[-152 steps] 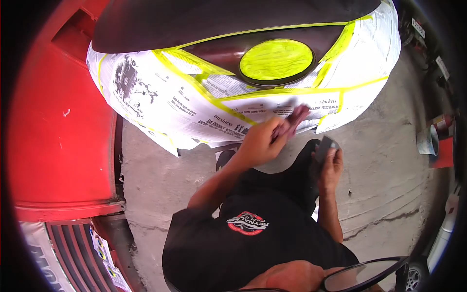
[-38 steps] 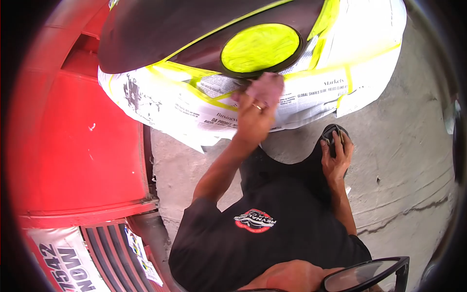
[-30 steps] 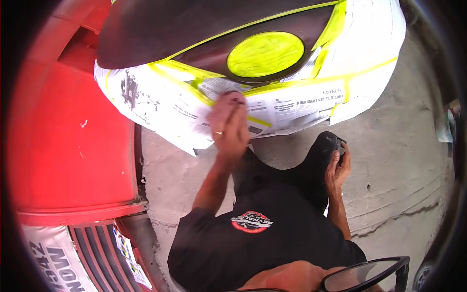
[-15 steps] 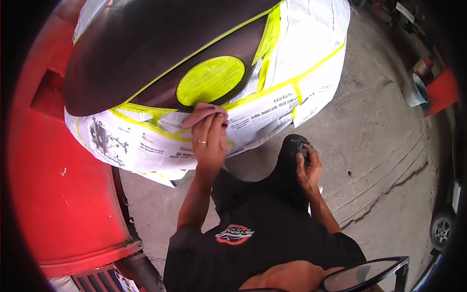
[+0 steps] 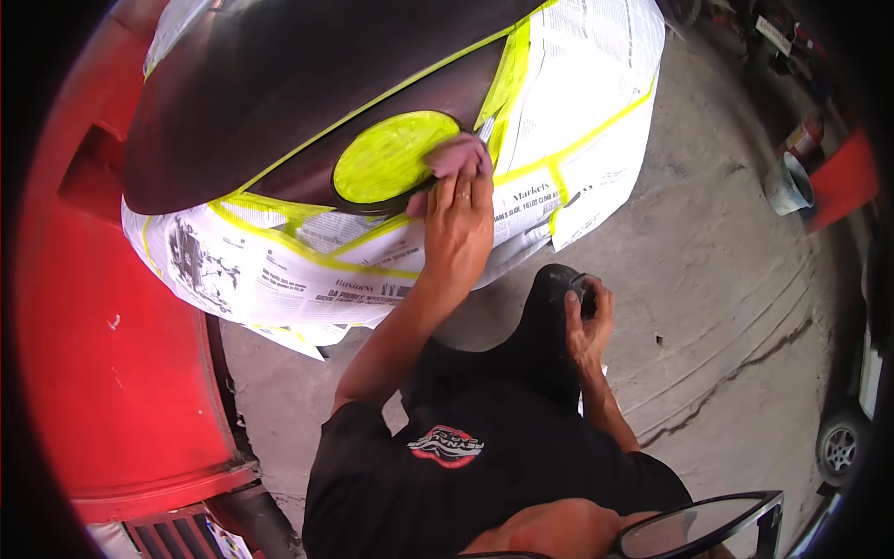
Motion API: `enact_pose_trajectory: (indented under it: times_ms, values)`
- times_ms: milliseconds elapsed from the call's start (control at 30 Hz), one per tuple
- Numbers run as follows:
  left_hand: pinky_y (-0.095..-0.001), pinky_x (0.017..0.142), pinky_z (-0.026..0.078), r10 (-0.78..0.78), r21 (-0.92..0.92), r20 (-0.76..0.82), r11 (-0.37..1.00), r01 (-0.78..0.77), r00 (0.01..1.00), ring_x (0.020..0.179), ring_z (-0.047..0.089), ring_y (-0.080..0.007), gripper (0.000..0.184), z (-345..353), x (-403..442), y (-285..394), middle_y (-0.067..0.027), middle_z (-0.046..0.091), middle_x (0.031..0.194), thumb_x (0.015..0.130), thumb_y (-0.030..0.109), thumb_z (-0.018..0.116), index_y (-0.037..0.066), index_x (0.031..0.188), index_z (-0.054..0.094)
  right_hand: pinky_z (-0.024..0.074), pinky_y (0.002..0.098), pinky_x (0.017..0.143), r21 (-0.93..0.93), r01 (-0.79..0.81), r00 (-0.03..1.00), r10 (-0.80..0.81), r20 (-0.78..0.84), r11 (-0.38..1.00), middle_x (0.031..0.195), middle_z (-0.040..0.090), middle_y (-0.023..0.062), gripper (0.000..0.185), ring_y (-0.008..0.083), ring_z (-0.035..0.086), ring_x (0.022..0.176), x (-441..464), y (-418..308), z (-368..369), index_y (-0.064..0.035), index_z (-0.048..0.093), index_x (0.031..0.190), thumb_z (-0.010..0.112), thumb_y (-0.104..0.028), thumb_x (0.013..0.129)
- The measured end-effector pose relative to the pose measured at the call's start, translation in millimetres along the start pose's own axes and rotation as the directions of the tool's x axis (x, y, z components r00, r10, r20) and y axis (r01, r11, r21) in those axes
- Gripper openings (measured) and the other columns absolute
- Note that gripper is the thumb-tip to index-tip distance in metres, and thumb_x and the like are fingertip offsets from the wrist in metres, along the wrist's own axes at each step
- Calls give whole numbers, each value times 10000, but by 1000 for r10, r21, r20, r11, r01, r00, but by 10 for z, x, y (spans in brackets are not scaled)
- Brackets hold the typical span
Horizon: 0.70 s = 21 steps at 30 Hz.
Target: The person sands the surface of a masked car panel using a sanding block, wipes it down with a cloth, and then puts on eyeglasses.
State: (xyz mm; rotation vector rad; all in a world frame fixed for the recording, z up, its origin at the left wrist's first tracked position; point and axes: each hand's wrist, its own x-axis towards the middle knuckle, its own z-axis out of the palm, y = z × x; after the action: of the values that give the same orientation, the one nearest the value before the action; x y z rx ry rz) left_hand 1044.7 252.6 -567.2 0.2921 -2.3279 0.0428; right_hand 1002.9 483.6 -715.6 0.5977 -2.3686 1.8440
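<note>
My left hand (image 5: 458, 224) is closed on a pink cloth (image 5: 456, 155), pressing it against the dark panel beside the right edge of an oval (image 5: 386, 158) covered in yellow tape. Newspaper (image 5: 596, 93) bordered by yellow masking tape wraps the vehicle's body around the bare dark surface (image 5: 279, 74). My right hand (image 5: 589, 321) is lower, near my bent leg, with its fingers and thumb curled round a small black object (image 5: 583, 291). That object is partly hidden and blends with my black trousers, so its kind is unclear.
A red metal surface (image 5: 112, 345) stands along the left. On the concrete floor (image 5: 717, 307) at the right are a grey bucket (image 5: 790, 184) and a red panel (image 5: 843, 182). A car wheel (image 5: 841, 449) shows at the far right edge.
My left hand has slid the pink cloth up and to the right, from below the yellow oval to its right side. My right hand stays nearly in place, its grip unchanged.
</note>
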Motion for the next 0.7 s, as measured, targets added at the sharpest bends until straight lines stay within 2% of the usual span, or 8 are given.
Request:
enact_pose_trajectory:
  times_ms: [33,100,167,233,300,433,500,700]
  values:
    - [-492,1068,428,22,-29,136,999,-19,990,1289,545,-401,380,-96,-78,16,-231,581,1395,876,15,626,-41,1252,622,512,394,938,-9,12,1000,-12,3,1000,1206,626,185,376,291,635,1084,84,-59,56,0,652,1239,739,-205,936]
    - [-483,1066,430,8,-88,170,996,7,985,1261,557,-404,336,-254,-421,25,-206,624,1339,880,16,620,-7,1214,646,512,389,940,53,207,978,-205,-48,977,1247,610,179,406,294,627,1113,322,-207,240,-6,648,1255,778,-148,898]
    - [-473,1068,427,-82,-191,194,974,120,978,1219,578,-406,291,-406,-939,74,-195,643,1315,896,-6,594,27,1182,641,529,399,940,-79,407,901,-414,-128,910,1237,609,203,420,329,637,1104,595,-604,448,-41,691,1215,843,-95,827]
    - [-466,1043,442,-211,-318,249,904,285,945,1146,612,-412,246,-514,-1433,95,-199,654,1294,912,-22,570,29,1145,629,551,402,906,-85,554,805,-558,-201,828,1237,608,215,371,341,647,1086,848,-897,721,-49,761,1111,893,-77,766]
    - [-466,998,465,-363,-352,476,756,552,801,1091,637,-402,209,-674,-1812,87,-193,686,1232,931,-7,567,21,1130,626,565,385,864,-107,700,662,-697,-275,706,1210,609,212,373,325,662,1049,1098,-1144,1025,-53,772,1105,896,-56,753]
    - [-467,957,480,-463,-348,565,617,706,683,1061,644,-397,145,-833,-2335,19,-168,724,1126,954,31,572,20,1084,634,559,389,843,-254,718,568,-756,-323,648,1231,582,210,376,331,630,1062,1344,-1319,1477,-82,782,1112,890,-41,754]
    - [-457,954,479,-623,-288,614,395,872,485,1063,647,-379,127,-906,-2440,-45,-139,741,1061,980,71,571,31,1084,630,508,407,868,-158,660,661,-667,-344,735,1249,578,213,310,360,576,1083,1327,-1329,1591,-63,788,1060,879,-65,764]
    - [-440,950,480,-622,-279,542,500,820,564,1062,656,-355,118,-792,-2481,-218,-114,744,1064,987,67,569,31,1085,625,549,394,836,-307,642,606,-710,-359,703,1241,547,218,377,346,600,1085,1266,-1274,1668,-106,782,1128,885,-47,770]
